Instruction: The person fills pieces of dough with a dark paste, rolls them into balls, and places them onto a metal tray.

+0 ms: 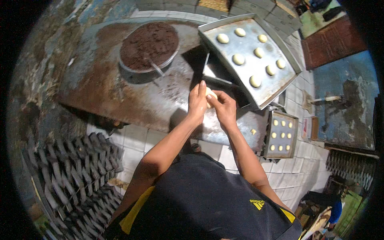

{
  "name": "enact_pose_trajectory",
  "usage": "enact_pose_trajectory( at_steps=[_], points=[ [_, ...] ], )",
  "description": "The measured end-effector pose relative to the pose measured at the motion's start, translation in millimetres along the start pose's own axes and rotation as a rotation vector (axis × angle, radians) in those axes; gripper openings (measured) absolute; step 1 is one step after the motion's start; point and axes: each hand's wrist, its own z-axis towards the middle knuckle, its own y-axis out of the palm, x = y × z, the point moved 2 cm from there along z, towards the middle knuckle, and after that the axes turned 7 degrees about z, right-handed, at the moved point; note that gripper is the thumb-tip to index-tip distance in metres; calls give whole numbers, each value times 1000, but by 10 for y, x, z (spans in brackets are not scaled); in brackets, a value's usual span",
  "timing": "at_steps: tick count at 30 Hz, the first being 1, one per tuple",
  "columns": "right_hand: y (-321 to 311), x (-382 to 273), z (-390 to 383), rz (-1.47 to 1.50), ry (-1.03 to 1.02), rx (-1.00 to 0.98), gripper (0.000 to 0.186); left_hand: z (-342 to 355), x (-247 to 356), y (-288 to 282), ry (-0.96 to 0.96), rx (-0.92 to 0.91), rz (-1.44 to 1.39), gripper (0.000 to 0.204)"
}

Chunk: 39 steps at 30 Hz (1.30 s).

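Note:
Between both hands, over the worn metal table (96,86), is a pale piece of dough (211,93). My left hand (196,102) closes on it from the left, fingers pointing up and away. My right hand (225,108) pinches it from the right with thumb and bent fingers, which cover part of it. Beyond the hands to the left, a metal bowl (140,71) is heaped with dark brown crumbly filling (148,43). The handle of a utensil (157,69) sticks out of it. To the far right, a tilted metal baking tray (245,46) bears several round dough balls (239,59).
The baking tray overlaps another metal tray (218,70) underneath. Lower right, a smaller-looking tray (285,142) carries several dough balls. Dark slatted stacks (72,168) stand at the left, below the table edge. A dough scrap (253,131) lies near the table's right end.

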Motion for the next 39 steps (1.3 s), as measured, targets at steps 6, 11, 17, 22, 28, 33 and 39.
enact_pose_trajectory(
  at_steps=[6,11,17,22,28,33,39],
  points=[
    [602,-157,-137,345,54,-226,32,-199,249,-800,93,167,34,49],
    [1320,265,94,-626,-265,-257,29,-79,-539,-1926,-24,100,397,43],
    [2108,233,736,-468,-708,-254,27,105,-122,-2461,85,66,-2,36],
    [2298,702,1602,-580,-178,-141,39,432,820,-2894,350,24,125,73],
    [2808,-11,2193,-1152,-154,-427,29,1014,1000,-3683,308,63,326,58],
    [3042,226,2010,-1463,-355,-585,21,1142,1221,-3909,300,174,563,48],
    [3246,209,2130,-720,-29,-556,21,1299,1133,-4082,334,227,600,55]
  ],
)
